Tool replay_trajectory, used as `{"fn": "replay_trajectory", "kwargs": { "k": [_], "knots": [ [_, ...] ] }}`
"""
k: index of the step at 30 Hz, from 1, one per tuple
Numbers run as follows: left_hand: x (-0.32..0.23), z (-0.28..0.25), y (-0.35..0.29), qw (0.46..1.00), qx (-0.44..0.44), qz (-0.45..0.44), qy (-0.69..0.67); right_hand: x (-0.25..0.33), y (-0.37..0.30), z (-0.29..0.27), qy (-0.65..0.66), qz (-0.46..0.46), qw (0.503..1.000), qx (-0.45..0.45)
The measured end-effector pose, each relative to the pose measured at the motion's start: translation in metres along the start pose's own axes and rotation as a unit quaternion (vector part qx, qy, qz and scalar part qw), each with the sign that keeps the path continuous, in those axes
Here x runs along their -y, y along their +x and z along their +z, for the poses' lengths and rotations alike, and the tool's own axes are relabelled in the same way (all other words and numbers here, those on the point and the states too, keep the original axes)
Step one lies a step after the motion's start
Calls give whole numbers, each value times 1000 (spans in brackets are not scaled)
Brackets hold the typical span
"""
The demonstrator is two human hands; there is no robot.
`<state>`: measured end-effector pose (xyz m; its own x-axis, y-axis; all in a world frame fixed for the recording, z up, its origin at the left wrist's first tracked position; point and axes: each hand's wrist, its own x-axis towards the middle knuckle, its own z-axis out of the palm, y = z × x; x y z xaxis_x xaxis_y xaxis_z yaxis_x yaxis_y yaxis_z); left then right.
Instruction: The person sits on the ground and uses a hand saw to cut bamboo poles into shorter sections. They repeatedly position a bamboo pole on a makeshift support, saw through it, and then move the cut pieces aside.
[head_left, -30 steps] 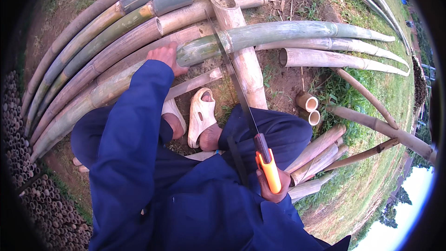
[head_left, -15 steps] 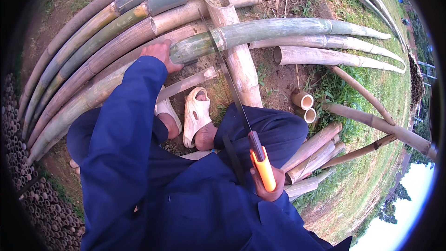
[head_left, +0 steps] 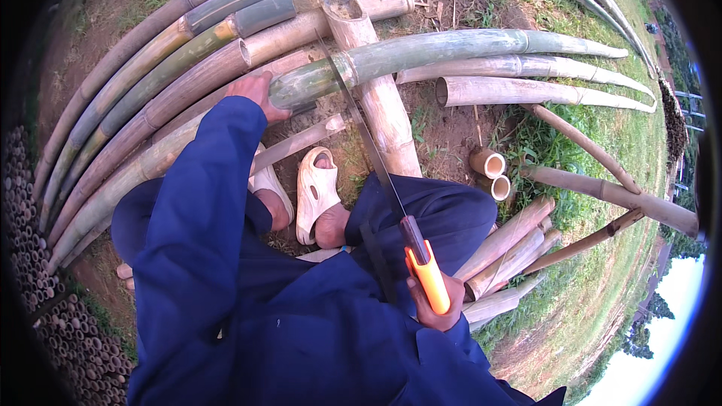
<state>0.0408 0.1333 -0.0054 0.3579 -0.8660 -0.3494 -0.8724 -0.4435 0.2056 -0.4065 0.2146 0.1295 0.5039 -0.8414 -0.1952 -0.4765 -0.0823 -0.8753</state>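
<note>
My right hand (head_left: 440, 302) is wrapped round the orange handle of a handsaw (head_left: 374, 152). Its long, thin blade slants up and away from me and lies across a thick green bamboo pole (head_left: 436, 53), close to a joint ring near the pole's left end. At that end my left hand (head_left: 256, 95) grips the pole, its fingers partly hidden. The pole rests across a pale bamboo log with a notch cut in it (head_left: 387, 116), which runs away from me between my knees.
Several long bamboo poles (head_left: 154, 105) lie side by side at left. Two short bamboo tubes (head_left: 492, 164) stand right of the log, near split bamboo pieces (head_left: 508, 244). My feet in cream clogs (head_left: 316, 192) are below the pole. Stacked bamboo ends (head_left: 79, 338) fill the lower left.
The handsaw has drawn back slightly toward me, its tip now nearer the green pole. My left hand keeps its hold on the pole's end. The whole view has shifted a little.
</note>
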Motion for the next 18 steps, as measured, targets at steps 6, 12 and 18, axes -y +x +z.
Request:
{"fn": "replay_trajectory", "kwargs": {
  "k": [6,12,18],
  "knots": [
    [-1,-10,7,1000,13,-5,3,-13,132,56,80,-14,997,-10],
    [-1,-1,-5,1000,19,-8,4,10,12,-4,44,19,999,16],
    [-5,0,-3,1000,-25,0,6,-14,122,60,53,-30,998,-22]
  ]
}}
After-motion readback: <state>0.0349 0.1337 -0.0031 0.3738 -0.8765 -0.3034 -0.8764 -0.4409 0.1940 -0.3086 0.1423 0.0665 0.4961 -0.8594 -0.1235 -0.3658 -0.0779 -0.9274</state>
